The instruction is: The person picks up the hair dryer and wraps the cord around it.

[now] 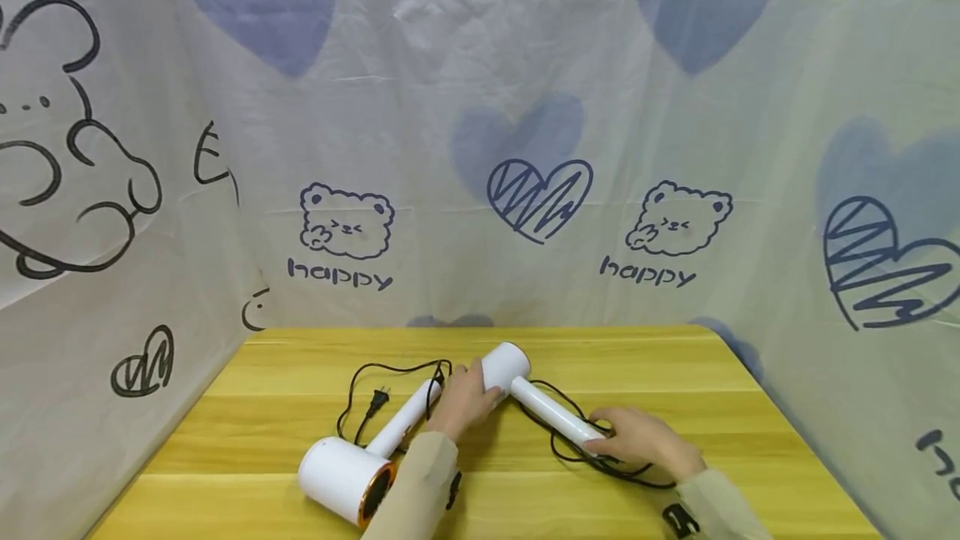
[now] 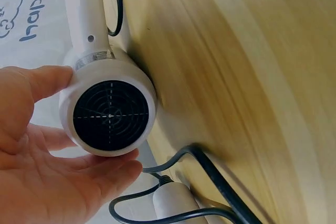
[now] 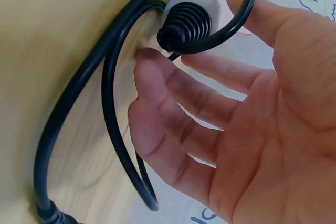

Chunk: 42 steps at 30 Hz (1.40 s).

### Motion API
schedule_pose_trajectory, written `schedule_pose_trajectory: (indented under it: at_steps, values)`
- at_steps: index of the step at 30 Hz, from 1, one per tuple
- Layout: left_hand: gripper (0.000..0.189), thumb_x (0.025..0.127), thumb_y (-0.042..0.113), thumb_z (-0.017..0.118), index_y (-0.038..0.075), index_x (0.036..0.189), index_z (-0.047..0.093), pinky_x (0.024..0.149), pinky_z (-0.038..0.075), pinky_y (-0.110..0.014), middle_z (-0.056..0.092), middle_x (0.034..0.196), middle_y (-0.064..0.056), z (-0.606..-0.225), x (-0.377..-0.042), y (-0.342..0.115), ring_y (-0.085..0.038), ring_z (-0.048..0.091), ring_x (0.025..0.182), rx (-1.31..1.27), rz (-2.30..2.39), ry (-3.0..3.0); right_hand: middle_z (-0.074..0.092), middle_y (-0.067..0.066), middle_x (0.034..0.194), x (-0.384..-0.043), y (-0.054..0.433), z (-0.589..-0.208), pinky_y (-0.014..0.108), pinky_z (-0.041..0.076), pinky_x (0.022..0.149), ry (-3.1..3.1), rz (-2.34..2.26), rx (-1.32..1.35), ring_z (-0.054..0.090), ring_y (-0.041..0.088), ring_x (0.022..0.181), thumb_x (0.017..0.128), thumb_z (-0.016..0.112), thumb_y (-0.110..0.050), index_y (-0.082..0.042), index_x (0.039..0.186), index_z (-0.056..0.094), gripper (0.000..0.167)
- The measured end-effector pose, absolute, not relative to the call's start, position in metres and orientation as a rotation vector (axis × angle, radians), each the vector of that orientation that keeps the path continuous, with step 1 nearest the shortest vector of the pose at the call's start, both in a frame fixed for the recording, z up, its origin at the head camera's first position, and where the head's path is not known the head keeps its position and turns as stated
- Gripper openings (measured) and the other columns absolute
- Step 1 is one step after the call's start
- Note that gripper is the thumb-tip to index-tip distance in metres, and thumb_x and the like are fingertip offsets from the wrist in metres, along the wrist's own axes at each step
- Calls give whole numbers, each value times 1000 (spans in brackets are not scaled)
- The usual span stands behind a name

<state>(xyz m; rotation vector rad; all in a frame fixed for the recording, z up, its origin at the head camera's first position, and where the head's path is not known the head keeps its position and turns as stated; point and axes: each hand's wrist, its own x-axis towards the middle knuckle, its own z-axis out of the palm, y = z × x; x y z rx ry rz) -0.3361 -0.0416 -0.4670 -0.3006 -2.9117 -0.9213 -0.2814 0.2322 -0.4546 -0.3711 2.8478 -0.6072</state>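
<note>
Two white hair dryers lie on a wooden table (image 1: 247, 448). My left hand (image 1: 463, 400) grips the barrel of the farther hair dryer (image 1: 506, 363), thumb near the handle joint and fingers round the other side. Its dark round grille (image 2: 111, 115) faces the left wrist camera. At the tail of the same dryer's handle (image 1: 553, 408), my right hand (image 1: 643, 440) holds on with thumb on one side and curled fingers on the other. A black cord (image 3: 111, 98) loops from the ribbed sleeve (image 3: 186, 24) at the handle's end, past the right fingers.
Nearer on the left lies the second hair dryer (image 1: 341, 475), with a copper-coloured ring round its dark outlet. Its black cord and plug (image 1: 379, 400) lie beside its handle. Printed cloth (image 1: 435, 273) hangs behind and along both sides of the table.
</note>
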Motion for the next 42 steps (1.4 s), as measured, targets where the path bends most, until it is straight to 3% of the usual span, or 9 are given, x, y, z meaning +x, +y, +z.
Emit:
schedule_pose_trajectory:
  at_steps: [2, 6, 10, 18, 25, 29, 32, 39, 42]
  values:
    - [61, 95, 29, 64, -7, 139, 43, 89, 51, -53, 49, 129, -35, -467, -336, -42, -43, 56, 110, -265, -942, -2918, 67, 10, 119, -280, 234, -454, 46, 54, 83, 2827, -619, -365, 65, 27, 100, 86, 72, -44, -6, 127, 62, 57]
    - [67, 90, 28, 68, -8, 140, 42, 92, 49, -55, 44, 134, -38, -465, -335, -42, -46, 53, 114, -198, -1002, -2908, 68, 8, 84, -276, 237, -454, 30, 48, 49, 2724, -717, -241, 56, 15, 58, 87, 71, -45, -7, 134, 56, 63]
    - [68, 85, 29, 72, -10, 135, 45, 91, 50, -55, 46, 131, -37, -464, -337, -42, -45, 55, 110, -176, -1014, -2904, 59, 6, 58, -274, 237, -455, 24, 41, 38, 2639, -809, -145, 46, 12, 43, 88, 70, -44, -7, 141, 49, 68]
    - [71, 80, 38, 72, -10, 128, 49, 84, 53, -53, 28, 144, -44, -461, -339, -43, -45, 59, 102, -51, -1172, -2888, 57, 8, 59, -278, 237, -455, 30, 50, 41, 2662, -845, -113, 50, 14, 46, 90, 70, -38, -5, 141, 48, 65]
    - [79, 82, 43, 76, -8, 132, 42, 78, 55, -46, 59, 111, -25, -464, -332, -51, -34, 61, 94, -15, -1445, -2808, 58, 5, 61, -278, 242, -458, 26, 40, 40, 2725, -845, -147, 43, 12, 44, 90, 71, -31, -5, 131, 58, 50]
    - [76, 82, 38, 76, -8, 132, 43, 74, 55, -44, 58, 109, -22, -465, -329, -57, -30, 61, 92, -57, -1569, -2793, 62, 4, 64, -280, 244, -459, 23, 32, 39, 2757, -896, -151, 34, 11, 41, 90, 71, -27, -9, 113, 66, 29]
    - [71, 80, 32, 78, -9, 128, 45, 74, 55, -43, 58, 109, -21, -464, -328, -60, -30, 60, 92, -85, -1683, -2768, 66, 3, 71, -284, 245, -457, 24, 33, 44, 2849, -894, -166, 38, 11, 45, 89, 72, -28, -10, 102, 69, 22]
    - [88, 78, 48, 78, -4, 135, 36, 77, 54, -40, 54, 114, -20, -458, -325, -60, -27, 59, 95, 13, -1913, -2632, 63, 2, 76, -294, 245, -445, 28, 45, 51, 3040, -995, -257, 53, 13, 59, 89, 72, -30, -8, 102, 69, 25]
    - [85, 78, 54, 76, -3, 131, 41, 72, 55, -37, 57, 111, -19, -456, -326, -59, -25, 62, 88, 28, -2065, -2535, 65, 5, 82, -296, 241, -438, 26, 47, 49, 3073, -1120, -294, 58, 13, 60, 90, 71, -26, -5, 111, 66, 30]
